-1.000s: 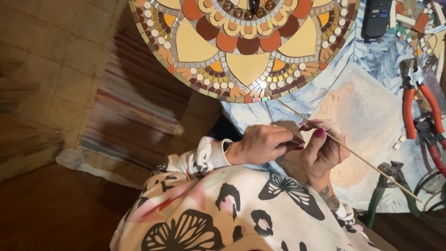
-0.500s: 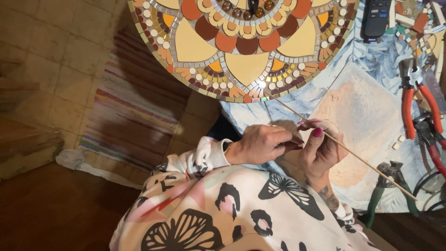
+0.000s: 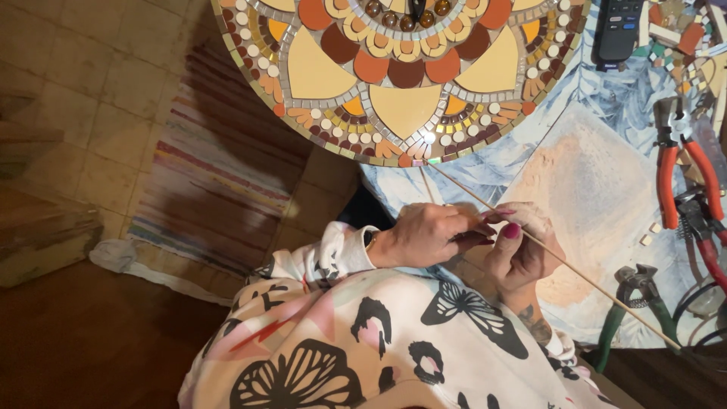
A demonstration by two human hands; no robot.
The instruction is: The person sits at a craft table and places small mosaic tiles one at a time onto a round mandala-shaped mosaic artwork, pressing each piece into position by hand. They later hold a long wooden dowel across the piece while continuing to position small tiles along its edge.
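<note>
A: Both hands meet at the near table edge. The left hand (image 3: pixel 428 236) pinches its fingertips onto something tiny at the right hand (image 3: pixel 522 254); what it is, I can't tell.

B: And the thin wooden stick (image 3: pixel 560 261)?

A: It runs under the right hand's curled fingers, slanting from the round mosaic (image 3: pixel 401 76) down toward the green-handled nippers (image 3: pixel 632 303), likely steadied for fine work.

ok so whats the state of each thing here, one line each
left hand: fingers pinched together at the stick
right hand: fingers curled around the stick
thin wooden stick: held, slanting across the table
round mosaic: flat, overhanging the table edge
orange-handled pliers: lying untouched
green-handled nippers: lying untouched
</note>
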